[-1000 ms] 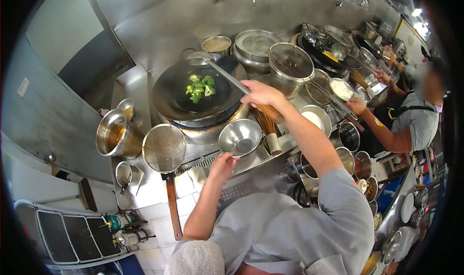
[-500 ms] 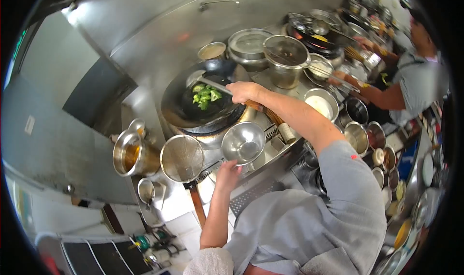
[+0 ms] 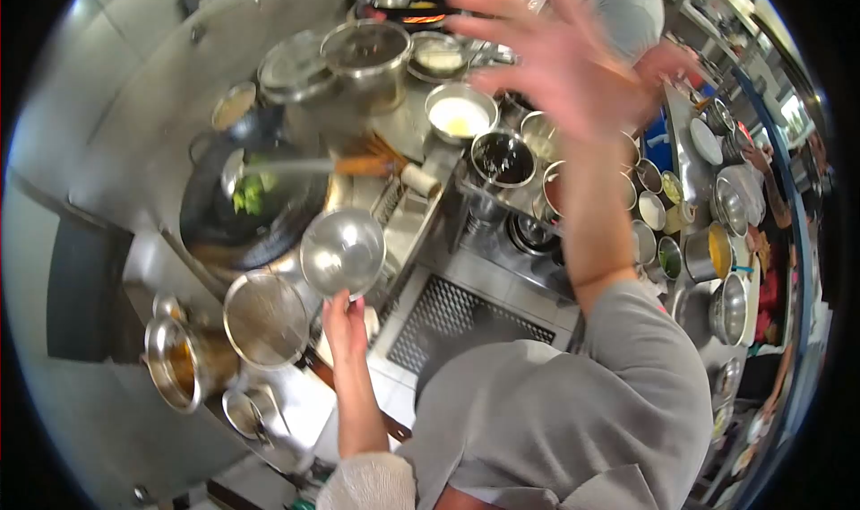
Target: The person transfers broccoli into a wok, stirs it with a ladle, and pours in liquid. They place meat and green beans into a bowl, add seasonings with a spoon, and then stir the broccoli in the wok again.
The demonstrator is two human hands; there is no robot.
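Observation:
My left hand (image 3: pixel 345 324) grips the near rim of a steel mixing bowl (image 3: pixel 343 255); nothing shows in the bowl but reflections. My right hand (image 3: pixel 564 62) is raised at the upper right, open with its fingers spread, blurred and holding nothing. A wok ladle (image 3: pixel 300 166) rests in the black wok (image 3: pixel 202 223), its wooden handle over the stove's edge beside a bamboo brush (image 3: pixel 417 178). Green broccoli pieces (image 3: pixel 255 196) lie in the wok next to the ladle's head. Just left of the bowl sits a round mesh strainer (image 3: pixel 266 320).
A tall pot (image 3: pixel 367 53) and a pan of white contents (image 3: pixel 460 116) stand behind the stove. At lower left is a steel pot (image 3: pixel 190 367) with orange-brown contents. Several containers line the counter (image 3: pixel 685 138) at right. Part of another person (image 3: pixel 627 12) shows at the top.
My right hand has let go of the ladle and moved up and right, fingers spreading. My left hand has taken hold of the bowl's rim. The view has turned right.

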